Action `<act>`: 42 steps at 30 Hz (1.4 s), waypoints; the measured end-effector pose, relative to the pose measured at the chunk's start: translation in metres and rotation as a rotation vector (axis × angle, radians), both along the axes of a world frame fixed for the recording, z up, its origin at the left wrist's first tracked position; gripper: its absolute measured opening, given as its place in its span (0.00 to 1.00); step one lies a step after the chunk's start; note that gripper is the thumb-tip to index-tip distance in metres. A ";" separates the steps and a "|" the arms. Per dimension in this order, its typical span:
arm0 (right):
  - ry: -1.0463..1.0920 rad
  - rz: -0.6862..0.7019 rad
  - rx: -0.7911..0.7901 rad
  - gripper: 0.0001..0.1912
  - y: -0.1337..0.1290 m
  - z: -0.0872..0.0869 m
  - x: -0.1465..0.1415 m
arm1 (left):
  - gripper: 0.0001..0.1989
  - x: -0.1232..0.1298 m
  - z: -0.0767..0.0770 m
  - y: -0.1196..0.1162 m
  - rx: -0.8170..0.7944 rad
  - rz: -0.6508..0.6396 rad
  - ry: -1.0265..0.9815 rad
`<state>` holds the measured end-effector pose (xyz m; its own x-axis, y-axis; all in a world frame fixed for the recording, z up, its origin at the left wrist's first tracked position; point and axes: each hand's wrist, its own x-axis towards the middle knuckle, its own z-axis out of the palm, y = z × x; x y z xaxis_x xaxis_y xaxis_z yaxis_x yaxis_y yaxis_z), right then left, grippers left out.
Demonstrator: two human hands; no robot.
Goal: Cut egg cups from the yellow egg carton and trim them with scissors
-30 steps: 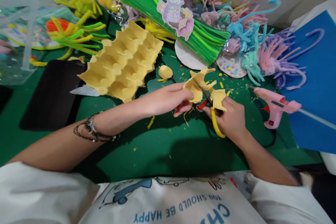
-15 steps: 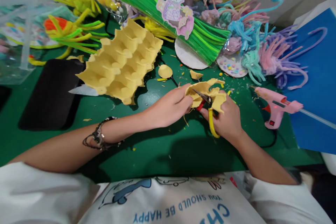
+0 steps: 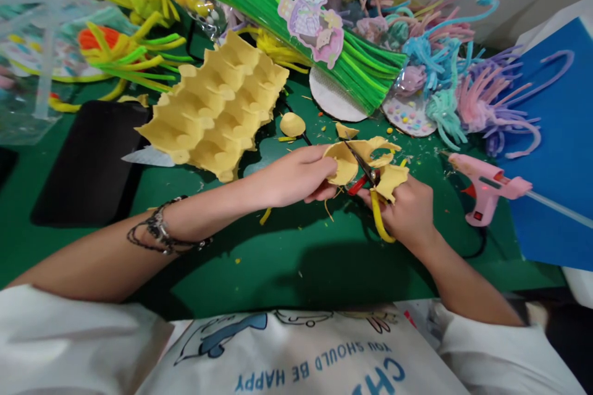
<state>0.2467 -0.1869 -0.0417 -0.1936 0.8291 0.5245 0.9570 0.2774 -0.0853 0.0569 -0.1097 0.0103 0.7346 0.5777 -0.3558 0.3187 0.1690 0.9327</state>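
Observation:
Pinched in my left hand (image 3: 308,174) is a torn piece of yellow egg carton (image 3: 343,166) with a ragged edge. My right hand (image 3: 407,210) grips scissors (image 3: 380,219) with red and yellow handles. Their blades lie across the carton piece, and a ragged flap of it hangs over the pivot by my right fingers. Behind my left forearm rests a larger yellow egg carton (image 3: 215,105), cups facing up. A small round carton cutout (image 3: 292,125) and a carton scrap (image 3: 346,131) lie just beyond my hands.
To the right are a pink glue gun (image 3: 486,188) and a blue sheet (image 3: 556,154). A black phone-like slab (image 3: 88,163) lies left. Bagged green pipe cleaners (image 3: 296,24) and pastel pipe-cleaner bundles (image 3: 482,95) fill the back of the green table (image 3: 278,265).
My right hand and the scissors have shifted slightly right. My left hand has moved a little up and left, and the carton piece is spread wider around the blades.

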 end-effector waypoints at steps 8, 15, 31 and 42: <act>0.119 -0.032 -0.149 0.28 0.004 0.000 -0.003 | 0.06 0.001 -0.013 -0.007 0.393 0.088 0.006; 0.069 -0.043 -0.274 0.22 0.000 0.005 -0.009 | 0.09 -0.003 -0.005 -0.005 0.855 -0.171 0.487; -0.067 0.052 0.003 0.29 -0.003 -0.007 -0.004 | 0.09 -0.013 0.012 0.006 0.443 -0.134 0.202; 0.049 0.067 -0.206 0.29 0.001 -0.003 -0.008 | 0.11 -0.012 0.011 0.007 0.467 -0.163 0.268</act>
